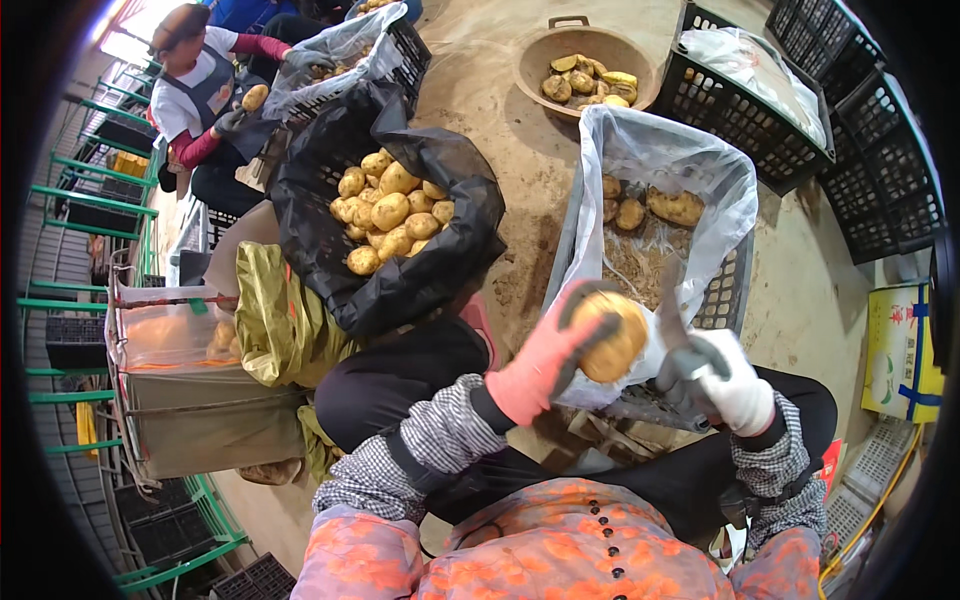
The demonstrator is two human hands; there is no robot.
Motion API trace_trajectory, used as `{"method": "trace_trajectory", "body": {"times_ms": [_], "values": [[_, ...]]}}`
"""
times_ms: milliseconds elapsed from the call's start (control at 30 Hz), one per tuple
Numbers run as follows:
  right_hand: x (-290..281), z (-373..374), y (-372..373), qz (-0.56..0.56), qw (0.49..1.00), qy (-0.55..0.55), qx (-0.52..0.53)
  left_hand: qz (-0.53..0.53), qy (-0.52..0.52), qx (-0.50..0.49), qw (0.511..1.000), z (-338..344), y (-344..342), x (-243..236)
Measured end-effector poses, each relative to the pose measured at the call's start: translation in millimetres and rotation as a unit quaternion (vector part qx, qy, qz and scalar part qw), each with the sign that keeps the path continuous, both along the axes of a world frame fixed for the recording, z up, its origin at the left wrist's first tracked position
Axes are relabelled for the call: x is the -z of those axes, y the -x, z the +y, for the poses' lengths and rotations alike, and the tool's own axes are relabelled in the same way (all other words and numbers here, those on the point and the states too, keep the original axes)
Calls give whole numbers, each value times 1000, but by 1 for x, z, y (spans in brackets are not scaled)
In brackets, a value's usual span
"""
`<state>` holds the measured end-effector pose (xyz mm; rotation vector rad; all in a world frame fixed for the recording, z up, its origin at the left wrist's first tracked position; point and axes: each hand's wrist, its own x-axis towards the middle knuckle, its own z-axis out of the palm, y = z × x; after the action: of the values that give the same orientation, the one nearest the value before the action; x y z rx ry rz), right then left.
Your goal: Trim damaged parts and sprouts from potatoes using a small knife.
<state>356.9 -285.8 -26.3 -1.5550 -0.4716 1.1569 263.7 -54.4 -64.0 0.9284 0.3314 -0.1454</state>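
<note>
My left hand, in a pink and grey glove, holds a large potato over the near end of a liner-covered crate. My right hand, in a white and grey glove, grips a knife, its blade pointing up beside the potato, slightly blurred. The crate has a pale plastic liner, with several dirty potatoes and loose soil inside. To the left, a black bag holds a pile of cleaner, yellow potatoes.
A brown basin with potato pieces sits at the back. Black crates line the right, beside a yellow box. A co-worker holds a potato at upper left. A yellow-green sack and green racks stand left.
</note>
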Motion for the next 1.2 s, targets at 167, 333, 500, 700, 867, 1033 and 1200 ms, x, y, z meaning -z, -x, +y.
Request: {"method": "trace_trajectory", "body": {"times_ms": [167, 333, 500, 700, 867, 1033, 1200], "values": [[-31, -42, -15, -72, 908, -198, 363, -49, -120, -264, 956, 82, -16, 14], [-60, -108, -48, -62, 820, -467, 325, -31, 64, -446, 892, 126, -37, 19], [-46, -158, -29, -76, 750, -380, 536, -38, -116, 0, 993, 16, -84, 76], [-23, -191, -8, -58, 755, -354, 549, 67, -557, 171, 810, -63, -211, 207], [-17, -193, 2, -26, 732, -265, 627, 200, -673, 247, 668, -46, -289, 298], [-15, -187, 10, 13, 743, -215, 634, 188, -578, 252, 753, -38, -289, 294], [-31, -175, 2, 19, 792, -204, 575, 114, -22, 198, 973, -61, -206, 212]]}}
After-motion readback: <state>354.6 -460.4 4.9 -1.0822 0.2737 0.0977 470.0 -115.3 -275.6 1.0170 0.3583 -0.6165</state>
